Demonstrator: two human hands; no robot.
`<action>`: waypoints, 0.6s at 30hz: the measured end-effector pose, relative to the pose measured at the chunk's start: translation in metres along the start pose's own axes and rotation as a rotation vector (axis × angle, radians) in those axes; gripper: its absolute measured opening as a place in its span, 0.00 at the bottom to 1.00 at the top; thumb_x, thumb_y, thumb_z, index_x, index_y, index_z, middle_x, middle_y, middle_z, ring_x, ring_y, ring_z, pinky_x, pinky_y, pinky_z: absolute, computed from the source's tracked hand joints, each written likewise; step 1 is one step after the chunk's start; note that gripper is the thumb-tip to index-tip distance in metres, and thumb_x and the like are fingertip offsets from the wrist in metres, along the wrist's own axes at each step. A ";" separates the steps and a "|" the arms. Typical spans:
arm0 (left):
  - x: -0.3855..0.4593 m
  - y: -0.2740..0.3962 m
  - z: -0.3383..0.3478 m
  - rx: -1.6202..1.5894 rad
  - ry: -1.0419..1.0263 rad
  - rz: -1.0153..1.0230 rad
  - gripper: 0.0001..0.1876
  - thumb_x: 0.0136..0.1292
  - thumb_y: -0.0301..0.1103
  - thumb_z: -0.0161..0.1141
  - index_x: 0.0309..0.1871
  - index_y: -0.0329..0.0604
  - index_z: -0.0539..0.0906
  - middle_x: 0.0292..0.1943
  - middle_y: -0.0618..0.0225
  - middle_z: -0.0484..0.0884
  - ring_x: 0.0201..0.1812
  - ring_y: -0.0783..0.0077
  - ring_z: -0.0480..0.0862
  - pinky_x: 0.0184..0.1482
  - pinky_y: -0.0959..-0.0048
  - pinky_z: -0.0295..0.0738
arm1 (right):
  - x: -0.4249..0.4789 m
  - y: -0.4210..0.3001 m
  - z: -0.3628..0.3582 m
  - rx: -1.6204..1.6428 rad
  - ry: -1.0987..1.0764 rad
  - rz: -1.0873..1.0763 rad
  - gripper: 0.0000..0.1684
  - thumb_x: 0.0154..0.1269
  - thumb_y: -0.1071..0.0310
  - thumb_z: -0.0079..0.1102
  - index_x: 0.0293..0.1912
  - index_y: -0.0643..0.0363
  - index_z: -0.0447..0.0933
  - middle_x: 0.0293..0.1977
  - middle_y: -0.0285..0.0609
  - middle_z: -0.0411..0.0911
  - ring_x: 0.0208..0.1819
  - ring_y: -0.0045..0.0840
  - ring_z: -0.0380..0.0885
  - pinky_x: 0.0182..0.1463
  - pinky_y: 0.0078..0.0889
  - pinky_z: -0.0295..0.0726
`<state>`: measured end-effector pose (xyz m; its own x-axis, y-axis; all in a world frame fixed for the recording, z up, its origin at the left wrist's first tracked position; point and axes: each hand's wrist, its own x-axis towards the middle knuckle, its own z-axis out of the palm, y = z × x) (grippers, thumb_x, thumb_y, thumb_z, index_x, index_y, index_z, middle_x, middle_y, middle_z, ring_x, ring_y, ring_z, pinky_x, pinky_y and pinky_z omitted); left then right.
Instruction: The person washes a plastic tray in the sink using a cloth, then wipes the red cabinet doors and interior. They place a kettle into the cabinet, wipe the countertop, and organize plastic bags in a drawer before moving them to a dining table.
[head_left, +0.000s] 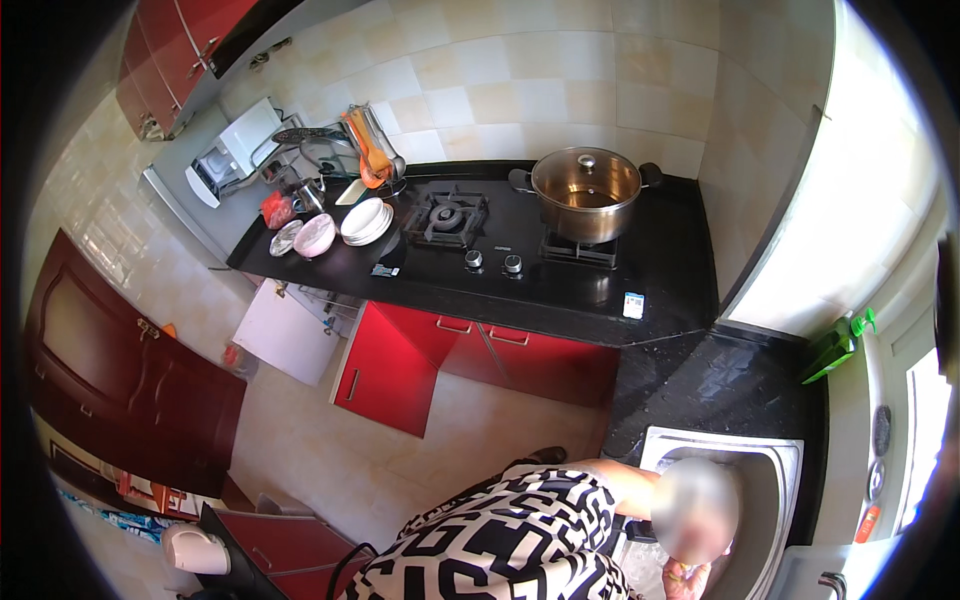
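Observation:
My left forearm (632, 489) reaches over the stainless steel sink (780, 480). A blurred oval patch covers the left hand, so its fingers and anything in them are hidden. Below the patch, at the picture's lower edge, my right hand (688, 579) is partly in view inside the sink. Its fingers pinch a small yellow-green thing (679, 568), too small to name. Something clear and shiny (643, 564) lies in the basin on the near side. A black part (640, 531) shows just under the forearm; what it belongs to cannot be told.
A lidded steel pot (589, 214) stands on the right burner of the gas hob (495, 232). White plates (366, 220) and a pink bowl (314, 235) sit farther left. A green pump bottle (832, 352) stands by the window. A red cabinet door (390, 375) hangs open.

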<state>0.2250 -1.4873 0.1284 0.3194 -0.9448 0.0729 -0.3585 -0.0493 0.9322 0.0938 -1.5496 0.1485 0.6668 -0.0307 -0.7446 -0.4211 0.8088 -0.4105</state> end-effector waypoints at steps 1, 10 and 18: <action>-0.007 0.003 -0.002 -0.011 0.003 -0.020 0.35 0.58 0.41 0.57 0.70 0.50 0.61 0.66 0.53 0.66 0.70 0.50 0.58 0.68 0.45 0.49 | 0.001 -0.001 0.001 -0.060 0.019 -0.028 0.35 0.60 0.55 0.63 0.62 0.60 0.65 0.52 0.48 0.75 0.53 0.36 0.75 0.55 0.38 0.75; -0.023 0.002 0.000 -0.037 0.018 -0.107 0.34 0.60 0.37 0.56 0.70 0.50 0.61 0.66 0.52 0.66 0.69 0.51 0.62 0.67 0.50 0.55 | 0.062 0.017 -0.020 -0.891 0.381 -0.495 0.35 0.59 0.59 0.64 0.62 0.61 0.64 0.49 0.49 0.76 0.50 0.36 0.76 0.52 0.38 0.76; -0.029 0.002 0.007 -0.139 0.002 -0.206 0.32 0.61 0.34 0.54 0.70 0.49 0.61 0.66 0.51 0.66 0.67 0.53 0.65 0.67 0.55 0.60 | 0.072 0.085 -0.070 -1.455 0.480 -1.005 0.35 0.58 0.63 0.65 0.62 0.62 0.64 0.47 0.50 0.77 0.48 0.37 0.78 0.49 0.38 0.78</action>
<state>0.2093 -1.4625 0.1254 0.3748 -0.9189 -0.1230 -0.1619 -0.1955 0.9673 0.0633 -1.5237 0.0228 0.8715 -0.4836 0.0817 -0.3318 -0.7041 -0.6277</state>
